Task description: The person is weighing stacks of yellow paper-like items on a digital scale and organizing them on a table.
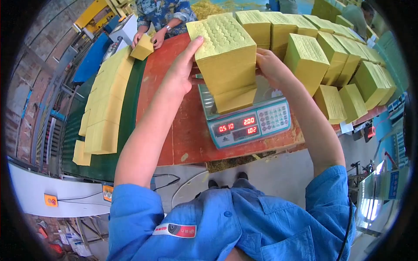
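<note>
A tall stack of yellow embossed paper [226, 65] stands over the electronic scale [272, 118], held between my two hands. My left hand [182, 65] lies along its left side, thumb near the top edge. On the opposite side, the fingers of my right hand [272, 68] press in and are partly hidden behind the stack. The lower part of the stack looks slightly offset from the upper part. Whether its base rests fully on the metal pan I cannot tell. The scale's red display is lit.
More yellow paper stacks [307, 58] crowd the right side of the red table [185, 135]. At left, a row of yellow blocks [106, 100] lies on a green conveyor belt [72, 152]. Across from me, a person's hands [157, 39] hold a yellow block [142, 48].
</note>
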`<state>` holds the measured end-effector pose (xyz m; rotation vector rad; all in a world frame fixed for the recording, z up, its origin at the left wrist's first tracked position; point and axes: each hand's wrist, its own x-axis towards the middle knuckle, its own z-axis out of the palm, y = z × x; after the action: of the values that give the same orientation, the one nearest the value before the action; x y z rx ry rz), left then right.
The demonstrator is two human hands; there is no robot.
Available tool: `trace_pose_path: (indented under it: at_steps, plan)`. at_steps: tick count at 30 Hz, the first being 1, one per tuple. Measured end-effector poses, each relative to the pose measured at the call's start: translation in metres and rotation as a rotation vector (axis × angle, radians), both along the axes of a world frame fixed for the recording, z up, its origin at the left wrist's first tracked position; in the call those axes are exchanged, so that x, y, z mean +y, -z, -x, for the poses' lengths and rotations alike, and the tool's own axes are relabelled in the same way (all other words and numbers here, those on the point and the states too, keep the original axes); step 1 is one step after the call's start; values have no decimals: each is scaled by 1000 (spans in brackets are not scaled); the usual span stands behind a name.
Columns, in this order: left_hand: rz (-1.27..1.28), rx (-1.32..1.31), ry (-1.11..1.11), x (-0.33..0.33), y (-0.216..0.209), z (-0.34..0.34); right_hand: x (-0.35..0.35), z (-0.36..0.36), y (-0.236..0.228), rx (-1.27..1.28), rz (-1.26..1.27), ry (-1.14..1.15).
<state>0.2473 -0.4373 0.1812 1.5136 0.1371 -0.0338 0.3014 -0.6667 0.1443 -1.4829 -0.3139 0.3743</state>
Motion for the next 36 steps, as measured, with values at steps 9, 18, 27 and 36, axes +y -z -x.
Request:
trace_pose_path:
  at_steps: [9, 18, 27, 36]
  plan:
    - [-66, -45, -36, -13, -1, 11, -1, 2, 9, -93, 7, 70]
    - [140, -94, -52, -6, -4, 11, 3, -2, 32, -298, 187, 233]
    - [104, -117, -177, -9, 17, 24, 10, 3, 47, -316, 88, 222]
    - [480, -192, -131, -35, 93, -7, 33, 4, 51, 147, -145, 224]
